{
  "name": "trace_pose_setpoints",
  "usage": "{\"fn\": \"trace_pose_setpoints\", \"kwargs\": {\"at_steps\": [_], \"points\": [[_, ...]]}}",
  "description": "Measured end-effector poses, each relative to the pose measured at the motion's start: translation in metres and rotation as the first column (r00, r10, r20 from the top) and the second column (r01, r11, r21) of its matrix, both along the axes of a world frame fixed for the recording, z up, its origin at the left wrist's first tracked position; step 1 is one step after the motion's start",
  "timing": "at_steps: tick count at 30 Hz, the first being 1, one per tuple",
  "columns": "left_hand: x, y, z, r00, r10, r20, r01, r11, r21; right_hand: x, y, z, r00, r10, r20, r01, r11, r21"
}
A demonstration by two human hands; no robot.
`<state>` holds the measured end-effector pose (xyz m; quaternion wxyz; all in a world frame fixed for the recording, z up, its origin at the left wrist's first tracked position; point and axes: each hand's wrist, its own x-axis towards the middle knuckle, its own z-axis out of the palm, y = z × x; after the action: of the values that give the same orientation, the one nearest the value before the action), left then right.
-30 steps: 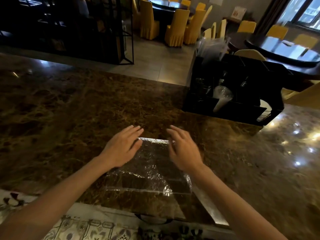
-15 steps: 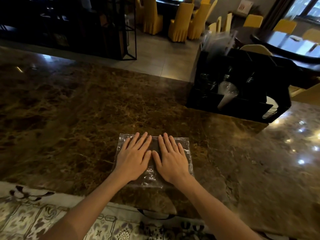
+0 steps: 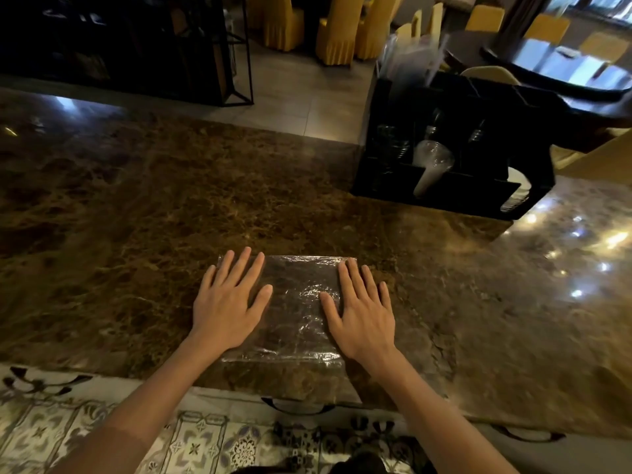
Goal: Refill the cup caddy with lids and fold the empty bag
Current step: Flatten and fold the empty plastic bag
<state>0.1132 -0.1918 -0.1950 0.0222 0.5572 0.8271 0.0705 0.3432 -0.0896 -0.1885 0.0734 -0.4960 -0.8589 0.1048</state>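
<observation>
From the head view, the person is pressing a clear plastic bag (image 3: 298,309) flat on the brown stone table (image 3: 136,217). The bag is lying near the front edge of the table, right in front of the person, and it is looking like a neat flat square, so it is probably folded already. The left hand (image 3: 227,304) is lying on the left side of the bag with its fingers straight and spread, holding nothing. The right hand (image 3: 364,311) is lying on the right side the same way, flat and loose, gripping nothing. I think the hands are sitting on the two sides to push the air out and keep the slippery plastic from popping back open. The black caddy (image 3: 455,193) is standing far back on the right of the table, well apart from the bag. A stack of clear cups (image 3: 431,164) is leaning inside it, and something white and round is showing at its right end (image 3: 516,193); it may be lids, but it is too dim to be sure. Half a second ago the two hands were side by side in the middle of the bag, with thumbs almost touching. Now they are sitting wide apart at its edges, so they are smoothing it outward.
</observation>
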Motion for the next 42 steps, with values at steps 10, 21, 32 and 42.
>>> {"fn": "trace_pose_setpoints", "kwargs": {"at_steps": [10, 21, 32, 42], "points": [[-0.005, -0.005, 0.010, 1.000, 0.029, 0.009, -0.028, 0.997, -0.075, 0.031, 0.003, -0.003, 1.000, 0.020, 0.011, -0.020, 1.000, 0.016], [-0.004, 0.085, 0.075, 0.944, -0.189, 0.270, 0.235, 0.961, -0.146, 0.031, 0.005, -0.006, 0.999, 0.028, -0.018, -0.027, 0.999, 0.018], [-0.040, 0.097, 0.091, 0.645, -0.180, 0.743, 0.453, 0.873, -0.182, 0.040, 0.001, 0.002, 0.934, -0.025, -0.357, 0.001, 0.998, -0.067], [-0.066, 0.061, 0.079, 0.343, -0.161, 0.925, 0.077, 0.987, 0.143, 0.050, -0.004, 0.018, 0.430, -0.444, -0.786, -0.106, 0.840, -0.533]]}}
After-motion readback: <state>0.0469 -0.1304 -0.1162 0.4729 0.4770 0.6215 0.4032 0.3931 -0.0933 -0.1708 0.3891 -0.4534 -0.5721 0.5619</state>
